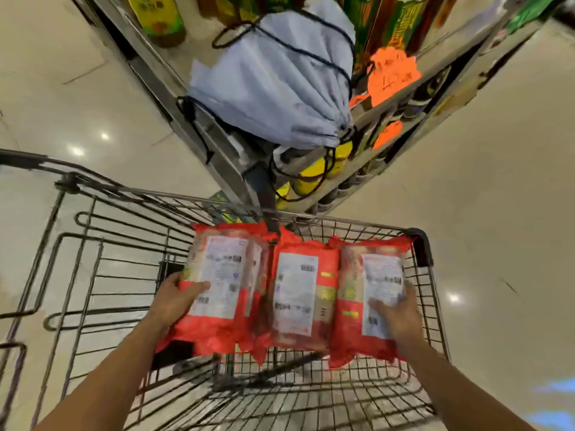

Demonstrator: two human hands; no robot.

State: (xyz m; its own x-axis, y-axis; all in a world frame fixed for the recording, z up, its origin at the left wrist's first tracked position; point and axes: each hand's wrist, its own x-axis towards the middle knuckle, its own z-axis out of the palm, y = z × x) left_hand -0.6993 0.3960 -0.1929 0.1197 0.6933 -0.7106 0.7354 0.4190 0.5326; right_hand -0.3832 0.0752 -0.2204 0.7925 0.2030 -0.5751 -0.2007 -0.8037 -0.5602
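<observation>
holding a row of red packets (pixel 295 293) over the cart (pixel 423 244), toward its far right corner, apparently not yet resting on the wire floor. gripping the left end with the left hand (pixel 177 301), thumb across the white label, fingers behind. clamping the right end with the right hand (pixel 396 315), thumb on the label, fingers curled round the outer edge. pressing inward from both ends, probably to keep the loose middle packets from slipping out. labels up and side by side, likely so as to go down flat together. beyond, on the shelf (pixel 161 88), a grey bag (pixel 280 82) beside orange tags (pixel 392 76).
</observation>
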